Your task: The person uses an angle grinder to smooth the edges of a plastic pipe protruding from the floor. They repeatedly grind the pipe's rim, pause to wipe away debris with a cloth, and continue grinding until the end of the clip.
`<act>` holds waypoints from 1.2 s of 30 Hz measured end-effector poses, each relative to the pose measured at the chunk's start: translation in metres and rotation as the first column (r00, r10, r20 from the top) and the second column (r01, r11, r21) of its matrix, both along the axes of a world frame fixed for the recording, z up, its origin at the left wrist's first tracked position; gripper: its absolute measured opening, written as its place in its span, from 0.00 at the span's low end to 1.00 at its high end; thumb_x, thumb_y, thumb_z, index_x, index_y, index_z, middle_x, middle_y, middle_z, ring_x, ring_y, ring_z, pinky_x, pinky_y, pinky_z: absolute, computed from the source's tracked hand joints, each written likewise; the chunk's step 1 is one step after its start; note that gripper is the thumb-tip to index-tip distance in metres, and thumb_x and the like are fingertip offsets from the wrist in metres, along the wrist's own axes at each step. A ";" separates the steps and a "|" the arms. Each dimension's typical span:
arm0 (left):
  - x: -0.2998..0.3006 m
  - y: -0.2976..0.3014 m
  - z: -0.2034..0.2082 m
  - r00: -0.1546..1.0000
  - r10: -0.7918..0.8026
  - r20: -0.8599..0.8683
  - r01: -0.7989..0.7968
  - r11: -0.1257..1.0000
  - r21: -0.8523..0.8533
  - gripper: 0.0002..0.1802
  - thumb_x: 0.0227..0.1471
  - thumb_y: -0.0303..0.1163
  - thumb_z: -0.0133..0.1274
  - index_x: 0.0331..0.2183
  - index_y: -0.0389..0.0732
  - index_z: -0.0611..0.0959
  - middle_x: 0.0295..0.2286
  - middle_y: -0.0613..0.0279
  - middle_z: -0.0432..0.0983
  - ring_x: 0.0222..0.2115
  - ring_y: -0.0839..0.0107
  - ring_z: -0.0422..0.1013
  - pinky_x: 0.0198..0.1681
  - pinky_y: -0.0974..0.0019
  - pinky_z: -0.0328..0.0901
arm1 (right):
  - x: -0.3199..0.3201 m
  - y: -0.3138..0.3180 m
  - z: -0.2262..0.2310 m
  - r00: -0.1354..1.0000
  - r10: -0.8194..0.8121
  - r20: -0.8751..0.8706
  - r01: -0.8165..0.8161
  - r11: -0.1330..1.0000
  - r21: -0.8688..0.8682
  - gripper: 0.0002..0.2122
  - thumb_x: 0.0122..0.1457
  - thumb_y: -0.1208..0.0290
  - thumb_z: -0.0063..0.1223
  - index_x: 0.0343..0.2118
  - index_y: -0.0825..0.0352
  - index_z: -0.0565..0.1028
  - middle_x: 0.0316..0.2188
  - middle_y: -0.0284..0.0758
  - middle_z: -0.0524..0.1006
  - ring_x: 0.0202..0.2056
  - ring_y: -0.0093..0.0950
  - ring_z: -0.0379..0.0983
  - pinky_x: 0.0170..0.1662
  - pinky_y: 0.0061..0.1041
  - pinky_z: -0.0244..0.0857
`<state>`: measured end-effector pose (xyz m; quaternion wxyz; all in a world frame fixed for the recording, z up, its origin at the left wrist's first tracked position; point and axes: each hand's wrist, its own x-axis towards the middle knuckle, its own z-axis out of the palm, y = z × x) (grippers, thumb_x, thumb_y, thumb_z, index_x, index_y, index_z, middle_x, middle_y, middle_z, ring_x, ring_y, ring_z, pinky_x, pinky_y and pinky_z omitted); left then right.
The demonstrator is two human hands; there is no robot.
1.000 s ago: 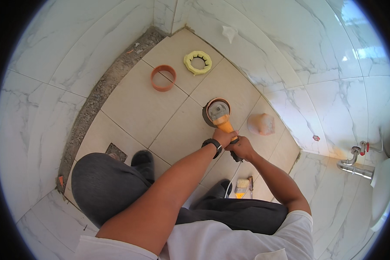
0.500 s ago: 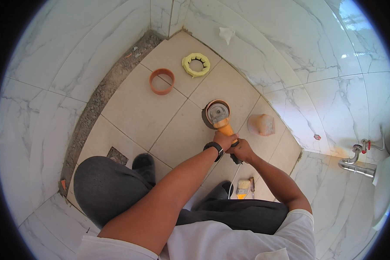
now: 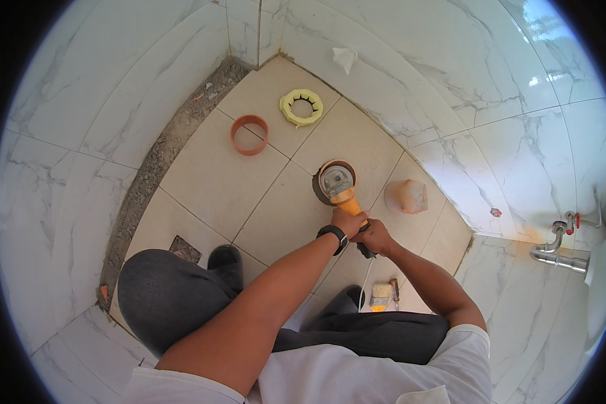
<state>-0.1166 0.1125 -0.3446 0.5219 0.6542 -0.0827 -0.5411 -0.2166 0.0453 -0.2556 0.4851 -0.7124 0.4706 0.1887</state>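
Both my hands are closed round a yellow angle grinder (image 3: pixel 347 200). My left hand (image 3: pixel 348 221) wraps the front of its body, and a dark watch is on that wrist. Behind it my right hand (image 3: pixel 374 237) grips the dark rear end, where a pale cord runs down toward my foot. The grinder's head sits at an orange-brown pipe end (image 3: pixel 352 166) set in a round hole in the floor. The guard hides the disc's edge, so I cannot tell whether it touches the pipe.
A loose orange pipe ring (image 3: pixel 249 135) and a yellow ring (image 3: pixel 301 108) lie beyond on the tiles. Right of the grinder stands a cloudy plastic container (image 3: pixel 407 196). A paintbrush (image 3: pixel 380 295) and a screwdriver-like tool (image 3: pixel 395 293) lie by my right foot. A rubble-filled gap (image 3: pixel 161 158) follows the left wall.
The view has shifted slightly, moving the floor and walls a little in the picture. Both hands keep their hold on the grinder, its head still at the pipe end.
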 end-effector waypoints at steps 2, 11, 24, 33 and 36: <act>0.001 0.000 0.001 1.000 -0.021 0.010 0.020 0.999 0.048 0.24 0.52 0.41 0.68 0.41 0.31 0.83 0.39 0.49 0.84 0.39 0.63 0.81 0.44 0.61 0.73 | 0.001 0.000 0.001 1.000 0.005 0.009 -0.005 1.000 0.010 0.19 0.44 0.64 0.69 0.36 0.72 0.79 0.25 0.38 0.82 0.25 0.30 0.81 0.34 0.28 0.74; 0.000 -0.001 -0.003 0.995 -0.028 0.093 0.026 0.999 0.022 0.24 0.52 0.41 0.68 0.41 0.31 0.83 0.38 0.48 0.84 0.39 0.61 0.81 0.44 0.60 0.73 | -0.002 0.000 -0.004 0.999 -0.015 0.042 0.014 1.000 0.021 0.19 0.44 0.66 0.70 0.35 0.73 0.79 0.25 0.39 0.83 0.25 0.28 0.80 0.33 0.28 0.74; -0.009 -0.007 -0.034 0.999 0.013 0.052 -0.014 1.000 0.003 0.20 0.52 0.36 0.68 0.39 0.31 0.83 0.36 0.52 0.83 0.36 0.65 0.81 0.42 0.62 0.74 | -0.003 0.000 -0.008 0.999 -0.016 0.036 0.014 0.999 0.036 0.19 0.44 0.64 0.69 0.35 0.72 0.79 0.25 0.38 0.83 0.25 0.29 0.81 0.33 0.28 0.75; -0.002 0.000 -0.018 0.999 -0.003 0.034 0.003 1.000 -0.009 0.19 0.53 0.38 0.67 0.39 0.33 0.83 0.36 0.53 0.84 0.37 0.65 0.81 0.41 0.61 0.73 | -0.004 0.000 -0.015 0.998 -0.036 0.049 0.035 0.999 0.022 0.17 0.44 0.64 0.70 0.33 0.71 0.80 0.24 0.36 0.82 0.25 0.27 0.79 0.32 0.27 0.74; 0.000 0.008 -0.007 0.998 -0.042 0.048 0.042 0.999 0.012 0.20 0.53 0.39 0.67 0.40 0.33 0.83 0.37 0.53 0.84 0.37 0.65 0.80 0.42 0.61 0.73 | -0.007 0.006 -0.012 0.999 -0.036 0.038 0.034 0.997 0.067 0.17 0.43 0.64 0.70 0.33 0.71 0.80 0.24 0.36 0.82 0.25 0.27 0.79 0.32 0.27 0.73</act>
